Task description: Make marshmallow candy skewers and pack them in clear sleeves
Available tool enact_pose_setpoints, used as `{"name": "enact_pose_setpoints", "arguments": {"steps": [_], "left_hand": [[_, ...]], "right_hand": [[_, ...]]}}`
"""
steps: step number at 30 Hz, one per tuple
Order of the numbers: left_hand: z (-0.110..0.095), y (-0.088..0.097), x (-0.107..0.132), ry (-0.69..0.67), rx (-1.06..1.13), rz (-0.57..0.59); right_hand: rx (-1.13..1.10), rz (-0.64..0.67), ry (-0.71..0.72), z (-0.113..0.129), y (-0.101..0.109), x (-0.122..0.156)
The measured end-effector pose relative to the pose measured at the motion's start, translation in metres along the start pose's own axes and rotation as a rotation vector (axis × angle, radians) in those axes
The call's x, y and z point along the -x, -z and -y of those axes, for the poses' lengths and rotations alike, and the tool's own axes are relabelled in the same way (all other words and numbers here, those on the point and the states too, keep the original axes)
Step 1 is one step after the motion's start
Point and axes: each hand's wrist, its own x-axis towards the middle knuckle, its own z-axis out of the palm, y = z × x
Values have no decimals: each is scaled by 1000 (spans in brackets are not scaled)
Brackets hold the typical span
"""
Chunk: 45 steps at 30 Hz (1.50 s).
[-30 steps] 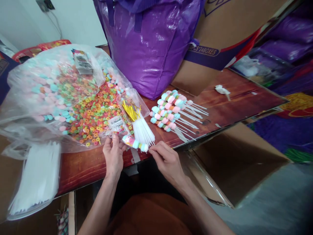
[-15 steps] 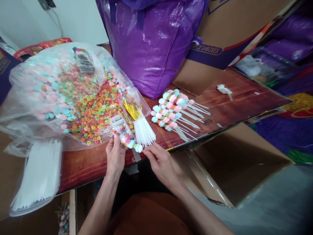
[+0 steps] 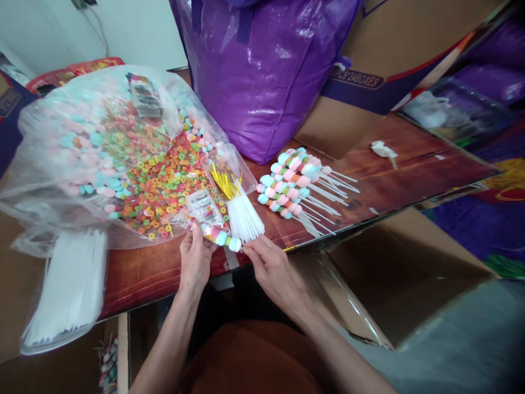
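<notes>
My left hand point(image 3: 195, 259) pinches the left end of a candy skewer point(image 3: 221, 237) of pastel marshmallow-like pieces, low over the table's near edge. My right hand point(image 3: 268, 265) pinches the skewer's other end, fingers closed by the last candy. Just behind the skewer lies a bundle of white sticks point(image 3: 244, 217) and a small clear bag of yellow twist ties point(image 3: 223, 183). A pile of finished candy skewers point(image 3: 289, 185) lies to the right on the red-brown table point(image 3: 389, 175).
A big clear bag of coloured ring candies point(image 3: 123, 164) fills the left of the table. A purple bag point(image 3: 266, 71) and cardboard boxes point(image 3: 394, 49) stand behind. A pack of white sticks point(image 3: 69, 290) lies at the left; an open carton point(image 3: 410, 279) sits below right.
Both hands have shifted slightly left and up with the skewer; the right hand's fingers have closed in nearer the end candy. The view has drifted a little.
</notes>
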Motion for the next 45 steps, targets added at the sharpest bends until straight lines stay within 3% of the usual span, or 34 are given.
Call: {"name": "enact_pose_setpoints", "arguments": {"steps": [6,9,13,18,21,23,29,35,40,45], "left_hand": [[3,-2,8,-51,-102,84],[2,-2,9,-46,-116,98],[1,-1,8,20,-68,160],[3,-2,6,90,51,201],[5,-5,9,104,54,213],[5,-8,11,98,41,239],[2,-12,17,83,-54,287],[5,-9,15,144,-66,255],[8,-12,16,158,-23,227],[3,1,18,327,-38,314]], "right_hand": [[278,16,192,-3,-9,2],[199,56,147,1,-9,2],[-205,125,-60,8,-5,0],[-782,252,-545,12,-7,0],[-961,280,-741,13,-13,0],[-910,225,-693,15,-18,-1],[-267,-71,-145,20,-29,2],[102,-115,23,18,-41,6],[3,-136,13,23,-50,-2],[-221,-117,-30,14,-30,-10]]}}
